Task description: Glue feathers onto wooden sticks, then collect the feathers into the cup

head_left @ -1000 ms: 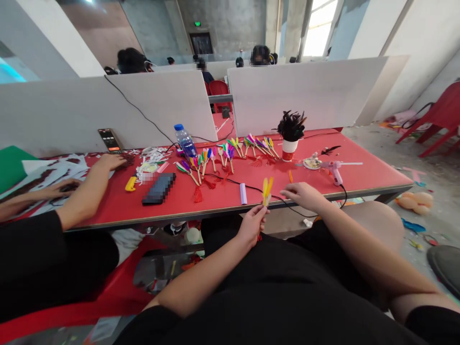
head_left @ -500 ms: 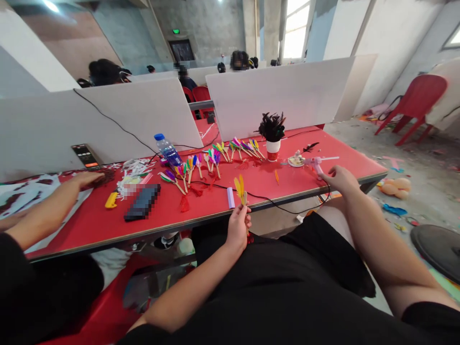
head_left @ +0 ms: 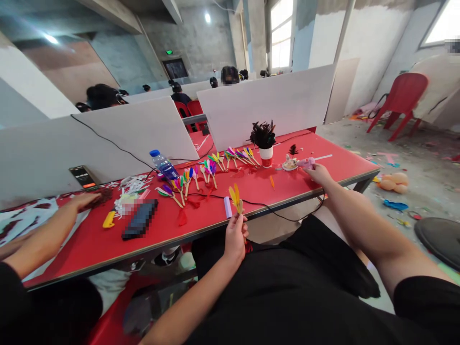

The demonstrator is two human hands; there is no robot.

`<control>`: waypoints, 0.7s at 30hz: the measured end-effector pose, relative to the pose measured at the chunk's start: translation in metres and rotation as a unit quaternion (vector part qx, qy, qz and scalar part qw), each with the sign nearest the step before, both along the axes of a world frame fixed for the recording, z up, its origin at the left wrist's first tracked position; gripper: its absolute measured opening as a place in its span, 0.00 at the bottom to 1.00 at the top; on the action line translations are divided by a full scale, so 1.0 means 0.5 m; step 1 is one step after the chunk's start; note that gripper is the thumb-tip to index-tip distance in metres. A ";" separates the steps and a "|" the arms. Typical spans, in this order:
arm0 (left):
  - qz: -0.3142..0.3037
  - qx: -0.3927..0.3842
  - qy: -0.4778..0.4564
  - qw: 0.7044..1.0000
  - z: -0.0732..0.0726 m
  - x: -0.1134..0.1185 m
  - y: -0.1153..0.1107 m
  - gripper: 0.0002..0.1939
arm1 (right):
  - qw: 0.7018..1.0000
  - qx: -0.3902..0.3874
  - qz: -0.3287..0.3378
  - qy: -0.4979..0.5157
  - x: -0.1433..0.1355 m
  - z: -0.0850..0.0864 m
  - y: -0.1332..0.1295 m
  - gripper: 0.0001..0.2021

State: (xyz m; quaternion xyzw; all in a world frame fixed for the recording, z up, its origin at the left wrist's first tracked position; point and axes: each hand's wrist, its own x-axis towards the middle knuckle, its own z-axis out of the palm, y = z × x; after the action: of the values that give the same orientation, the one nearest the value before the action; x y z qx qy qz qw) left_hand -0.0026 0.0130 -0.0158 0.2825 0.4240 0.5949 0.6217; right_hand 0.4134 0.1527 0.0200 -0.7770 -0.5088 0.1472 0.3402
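Observation:
My left hand (head_left: 236,237) is closed around a feathered stick, held upright in front of the table edge. Yellow feathers (head_left: 235,198) fan out at its top, and a red tassel (head_left: 248,247) hangs below my fingers. At the right of the table, my right hand (head_left: 320,175) grips the handle of a pink glue gun (head_left: 306,163). A pale glue stick (head_left: 323,157) sticks out behind the gun. The gun's front end is beside a small glue-stained dish (head_left: 289,164). A dark feather (head_left: 293,149) stands by that dish.
Finished-looking feather sticks (head_left: 187,179) lie in a row on the red table (head_left: 212,220). Nearby are a cup of black feathers (head_left: 266,157), a water bottle (head_left: 163,164), a lilac block (head_left: 227,207), an orange feather (head_left: 272,182) and a black cord. A co-worker's hand (head_left: 88,200) is at left.
My right hand has closed on the glue gun's handle, where its fingers were looser before. The camera view has tilted up and shifted slightly. My left hand keeps the feathered stick.

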 end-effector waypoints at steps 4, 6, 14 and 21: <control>0.003 0.005 -0.004 1.000 0.000 0.000 0.001 0.31 | 1.000 0.017 -0.005 0.011 0.000 -0.006 -0.013 0.15; 0.001 0.005 -0.008 1.000 0.000 0.000 0.002 0.30 | 1.000 0.022 -0.014 0.015 0.004 -0.007 -0.019 0.17; 0.012 0.011 -0.007 1.000 0.004 0.000 0.003 0.26 | 1.000 0.021 0.000 0.005 -0.003 -0.001 -0.043 0.18; 0.021 0.016 -0.006 1.000 -0.002 -0.001 0.005 0.23 | 0.999 0.049 0.004 -0.004 -0.016 0.014 -0.056 0.19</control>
State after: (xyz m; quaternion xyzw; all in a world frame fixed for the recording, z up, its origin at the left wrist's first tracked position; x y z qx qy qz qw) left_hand -0.0031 0.0157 -0.0166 0.2801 0.4161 0.6162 0.6072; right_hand 0.4052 0.1246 0.0270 -0.7576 -0.5201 0.1207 0.3755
